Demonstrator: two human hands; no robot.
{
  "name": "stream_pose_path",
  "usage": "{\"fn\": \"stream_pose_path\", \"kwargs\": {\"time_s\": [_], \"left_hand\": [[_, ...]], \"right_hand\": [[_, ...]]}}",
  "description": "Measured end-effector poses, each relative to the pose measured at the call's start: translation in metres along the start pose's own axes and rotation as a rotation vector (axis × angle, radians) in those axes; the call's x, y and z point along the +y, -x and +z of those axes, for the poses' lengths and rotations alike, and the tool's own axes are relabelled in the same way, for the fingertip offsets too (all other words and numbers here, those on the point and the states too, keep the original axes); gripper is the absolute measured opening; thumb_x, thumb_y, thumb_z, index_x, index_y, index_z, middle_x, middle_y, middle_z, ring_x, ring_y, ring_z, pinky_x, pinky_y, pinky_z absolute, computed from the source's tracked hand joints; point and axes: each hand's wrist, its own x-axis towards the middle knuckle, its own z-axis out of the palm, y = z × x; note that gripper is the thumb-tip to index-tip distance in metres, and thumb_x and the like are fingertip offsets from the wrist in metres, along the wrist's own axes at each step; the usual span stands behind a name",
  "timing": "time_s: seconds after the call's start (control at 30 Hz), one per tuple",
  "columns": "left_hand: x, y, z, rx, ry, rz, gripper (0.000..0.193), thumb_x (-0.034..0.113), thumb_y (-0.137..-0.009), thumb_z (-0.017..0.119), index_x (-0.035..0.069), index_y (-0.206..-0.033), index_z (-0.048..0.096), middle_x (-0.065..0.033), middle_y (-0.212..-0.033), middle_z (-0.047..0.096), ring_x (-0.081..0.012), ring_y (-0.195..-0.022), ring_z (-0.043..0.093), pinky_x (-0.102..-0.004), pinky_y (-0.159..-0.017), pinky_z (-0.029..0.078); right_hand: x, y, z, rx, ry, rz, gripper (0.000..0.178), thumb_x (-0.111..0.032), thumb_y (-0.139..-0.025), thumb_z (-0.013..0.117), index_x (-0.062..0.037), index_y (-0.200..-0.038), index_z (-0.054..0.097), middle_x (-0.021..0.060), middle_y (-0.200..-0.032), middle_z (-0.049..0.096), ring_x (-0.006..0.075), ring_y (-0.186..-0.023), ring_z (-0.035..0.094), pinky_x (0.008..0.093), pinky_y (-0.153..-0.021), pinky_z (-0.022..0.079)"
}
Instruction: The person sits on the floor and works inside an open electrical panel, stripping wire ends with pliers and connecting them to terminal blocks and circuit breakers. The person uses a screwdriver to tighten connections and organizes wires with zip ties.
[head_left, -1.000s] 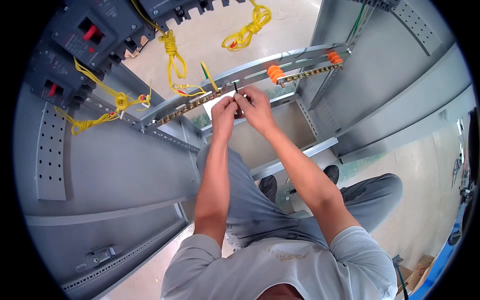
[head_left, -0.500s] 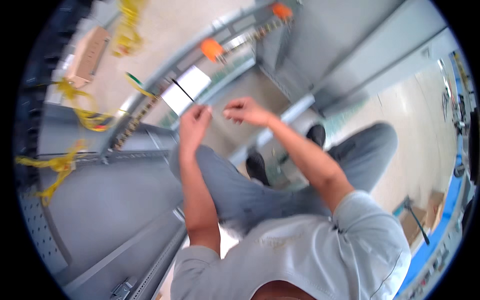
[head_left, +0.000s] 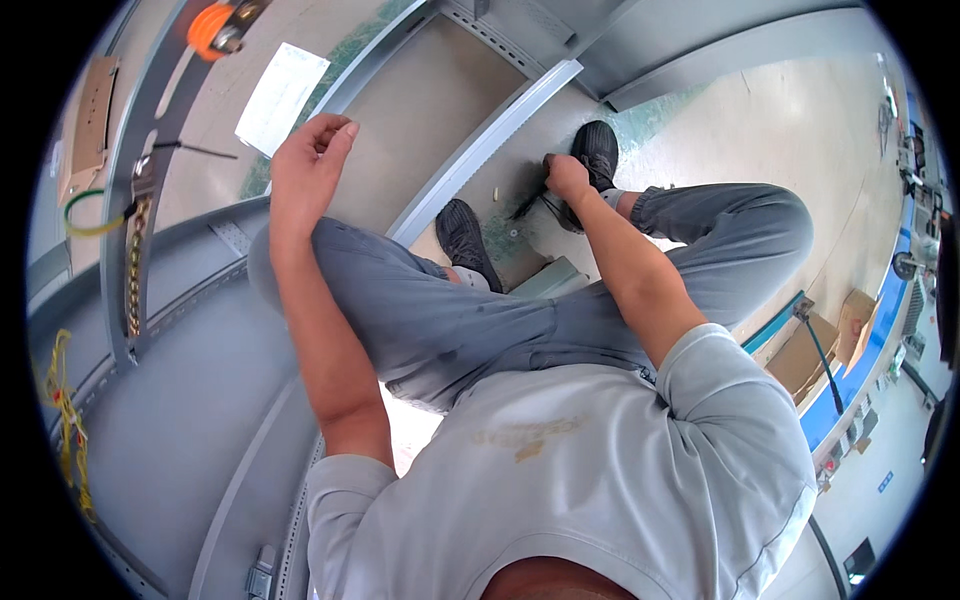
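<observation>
My left hand [head_left: 312, 170] is raised over the cabinet frame, its fingers curled in toward the thumb; anything between them is hidden. Just beyond it lies a white sheet of paper [head_left: 284, 95]. Down beside my right shoe [head_left: 597, 148], my right hand [head_left: 568, 178] is closed at a bundle of thin black cable ties [head_left: 528, 204] on the floor. A single black cable tie [head_left: 205, 151] sticks out from the metal bar at the left. Near it, a green-and-yellow wire [head_left: 95, 230] curves beside a terminal strip [head_left: 134, 270].
A grey metal crossbar [head_left: 485, 150] runs between my hands, beyond my left shoe [head_left: 462, 240]. An orange insulator [head_left: 210, 32] sits on the far-left bar. Yellow cords [head_left: 68, 420] hang at the left. Cardboard [head_left: 800, 355] and a blue-green handled tool [head_left: 822, 360] lie at the right.
My hands were close together above the frame near a black cable tie. My right hand has come down to the floor by my shoe. The view has shifted, and my left hand stays raised.
</observation>
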Motion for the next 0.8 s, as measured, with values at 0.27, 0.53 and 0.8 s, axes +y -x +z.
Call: {"fn": "stream_pose_path", "kwargs": {"time_s": [0.27, 0.53, 0.8], "left_hand": [[0.014, -0.012, 0.029, -0.103, -0.282, 0.118, 0.029, 0.028, -0.095, 0.067, 0.003, -0.109, 0.071, -0.0133, -0.092, 0.072, -0.0241, -0.081, 0.065, -0.0362, -0.079, 0.051], [0.03, -0.021, 0.107, -0.38, -0.444, 0.247, 0.029, 0.029, -0.09, 0.07, 0.008, -0.109, 0.071, -0.017, -0.093, 0.072, -0.0349, -0.09, 0.07, -0.0441, -0.079, 0.055], [-0.026, -0.02, 0.282, -0.743, -0.486, 0.208, 0.058, 0.021, -0.077, 0.077, 0.009, -0.131, 0.06, -0.0219, -0.12, 0.069, -0.0401, -0.112, 0.066, -0.0483, -0.095, 0.053]], "right_hand": [[0.041, 0.001, 0.052, 0.133, 0.217, -0.14, 0.015, -0.014, -0.09, 0.056, -0.011, -0.093, 0.071, 0.0134, -0.096, 0.069, 0.0318, -0.095, 0.07, 0.0455, -0.08, 0.056], [0.026, -0.003, 0.033, -0.066, 0.225, -0.232, 0.018, -0.013, -0.085, 0.061, -0.0117, -0.089, 0.078, 0.012, -0.099, 0.075, 0.0318, -0.095, 0.073, 0.0448, -0.08, 0.059], [-0.021, 0.014, -0.028, -0.016, 0.114, -0.309, 0.015, -0.016, -0.084, 0.063, -0.0108, -0.09, 0.077, 0.0136, -0.097, 0.075, 0.0342, -0.094, 0.073, 0.0465, -0.082, 0.059]]}}
